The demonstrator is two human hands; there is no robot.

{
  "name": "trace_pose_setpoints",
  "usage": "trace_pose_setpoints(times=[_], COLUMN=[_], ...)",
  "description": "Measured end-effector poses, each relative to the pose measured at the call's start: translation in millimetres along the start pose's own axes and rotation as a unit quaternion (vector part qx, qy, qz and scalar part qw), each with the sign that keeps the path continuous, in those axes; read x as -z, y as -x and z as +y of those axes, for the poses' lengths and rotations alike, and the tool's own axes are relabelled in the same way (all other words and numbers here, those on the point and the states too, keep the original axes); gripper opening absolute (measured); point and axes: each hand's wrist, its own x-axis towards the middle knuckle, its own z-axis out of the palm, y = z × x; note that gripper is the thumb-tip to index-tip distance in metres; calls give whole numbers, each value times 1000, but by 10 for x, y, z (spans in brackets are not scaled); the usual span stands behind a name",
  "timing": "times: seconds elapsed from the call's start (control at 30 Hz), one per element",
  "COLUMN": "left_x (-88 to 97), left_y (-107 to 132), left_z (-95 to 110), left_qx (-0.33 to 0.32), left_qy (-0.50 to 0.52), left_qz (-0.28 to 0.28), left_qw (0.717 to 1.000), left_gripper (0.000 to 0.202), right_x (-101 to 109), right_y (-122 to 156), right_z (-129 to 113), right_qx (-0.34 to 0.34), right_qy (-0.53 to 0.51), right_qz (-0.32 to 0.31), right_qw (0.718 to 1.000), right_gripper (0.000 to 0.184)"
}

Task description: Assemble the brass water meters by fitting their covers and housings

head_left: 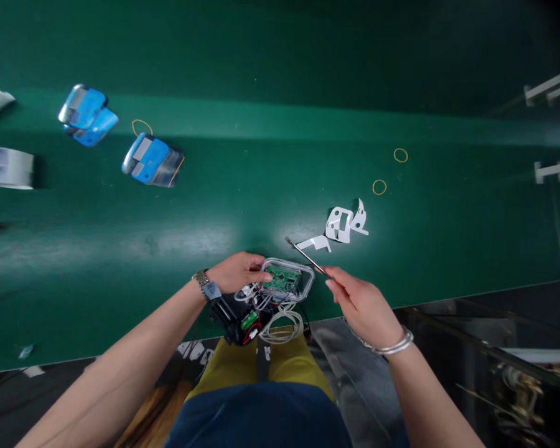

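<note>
My left hand (242, 272) is closed on the left rim of a pale, rounded plastic housing (310, 283), its thumb over the edge of a green circuit board (282, 280) inside. Thin wires run from the board to a black part (231, 320) with a green piece (249, 320) below it. A coiled white cable (282, 333) hangs under the housing at the table's edge. In my right hand (359, 302) is a slim metal rod-like tool (308, 257), pinched near its right end. Its far tip points up and left above the housing, apart from the board.
White cut-out pieces (339, 224) lie just beyond the tool on the green table (242, 205). Yellow rubber bands (379, 187) are farther right. Blue panels (152, 160) in stacks and a white block (10, 168) stand at the left. White brackets (557, 169) are at the far right.
</note>
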Motion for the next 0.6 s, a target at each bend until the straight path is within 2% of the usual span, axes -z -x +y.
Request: trace_pose_setpoints(times=[0.1,0.27,0.4,0.6], left_x=[26,139,215,247], left_y=[72,198,239,192], left_z=[60,49,-39,-73], left_qx=[10,11,12,5], left_qy=[11,23,56,110], left_qz=[25,58,54,43], left_qw=[1000,998,997,993], left_gripper=[29,28,29,31], right_x=[1,48,62,121], right_y=[74,85,74,-13], right_z=[-30,-22,-56,-172], right_qx=[1,12,60,110], right_qy=[74,78,165,187], right_qz=[-12,-18,-13,-41], right_qw=[997,997,984,975], right_gripper=[44,43,47,63])
